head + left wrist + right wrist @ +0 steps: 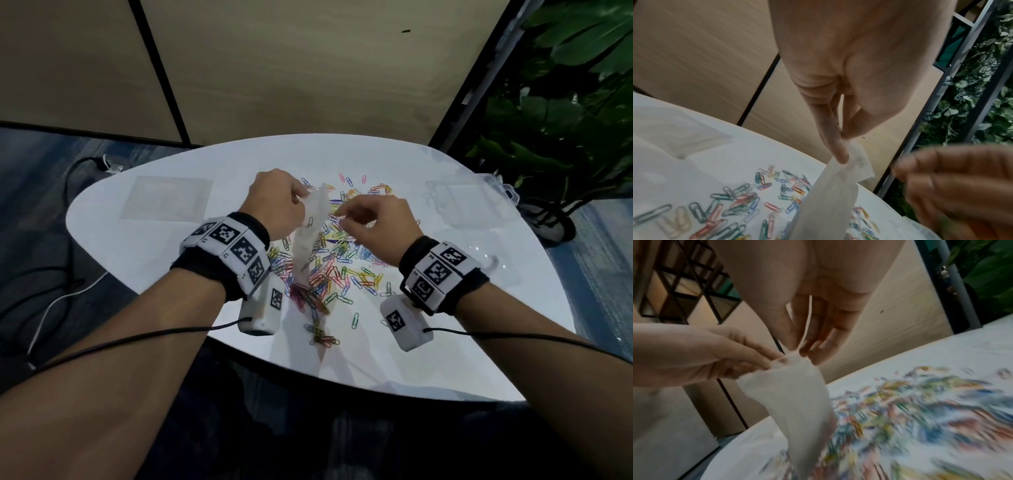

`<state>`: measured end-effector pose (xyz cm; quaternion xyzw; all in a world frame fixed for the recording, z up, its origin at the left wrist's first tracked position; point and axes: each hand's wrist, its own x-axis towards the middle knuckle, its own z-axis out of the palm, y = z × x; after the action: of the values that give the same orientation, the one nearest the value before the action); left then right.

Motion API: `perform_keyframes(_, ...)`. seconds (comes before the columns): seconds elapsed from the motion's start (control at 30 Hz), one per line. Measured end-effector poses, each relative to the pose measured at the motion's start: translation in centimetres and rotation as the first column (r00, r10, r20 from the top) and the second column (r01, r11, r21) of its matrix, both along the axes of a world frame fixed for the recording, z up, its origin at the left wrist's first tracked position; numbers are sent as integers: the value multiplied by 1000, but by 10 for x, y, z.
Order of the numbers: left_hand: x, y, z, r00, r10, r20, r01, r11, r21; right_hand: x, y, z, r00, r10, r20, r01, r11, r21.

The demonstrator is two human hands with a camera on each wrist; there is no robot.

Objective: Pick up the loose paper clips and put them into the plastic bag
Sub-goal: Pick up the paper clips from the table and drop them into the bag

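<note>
A translucent plastic bag [310,236] hangs over the white table [137,246], with a clump of coloured clips [305,294] in its bottom. My left hand [303,198] pinches the bag's top edge between thumb and forefinger [838,152]. My right hand [339,214] is at the bag's mouth, and its thumb and forefinger [793,340] meet on the opposite rim of the bag [793,394]. Loose paper clips [342,260] in many colours lie spread under and beyond both hands. In the right wrist view they are blurred.
Flat clear bags [168,198] lie at the table's far left. Clear plastic boxes [469,202] stand at the far right. A potted plant [565,102] is beyond the right edge. Cables [51,298] run over the floor on the left.
</note>
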<state>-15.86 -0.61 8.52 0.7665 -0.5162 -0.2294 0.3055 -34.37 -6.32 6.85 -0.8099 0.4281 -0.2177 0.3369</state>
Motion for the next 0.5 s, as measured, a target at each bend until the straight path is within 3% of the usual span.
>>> perform_keyframes(0.07, 15, 13, 5, 1000, 26, 13, -27, 1000, 5, -12, 13, -18, 985, 28, -170, 4, 983, 186)
perform_keyframes(0.17, 39, 38, 11, 996, 46, 71, -47, 999, 18, -22, 52, -60, 871, 226, -436, -10, 896, 445)
perform_keyframes(0.27, 60, 60, 17, 993, 66, 100, -70, 997, 39, -13, 84, -100, 812, 244, -531, -69, 942, 328)
perform_keyframes(0.4, 76, 74, 19, 993, 35, 110, -49, 990, 134, 10, 89, -118, 866, 155, -476, -74, 980, 183)
perform_keyframes(0.5, 83, 79, 14, 994, 5, 108, -27, 979, 200, 25, 79, -116, 860, 158, -485, -121, 987, 106)
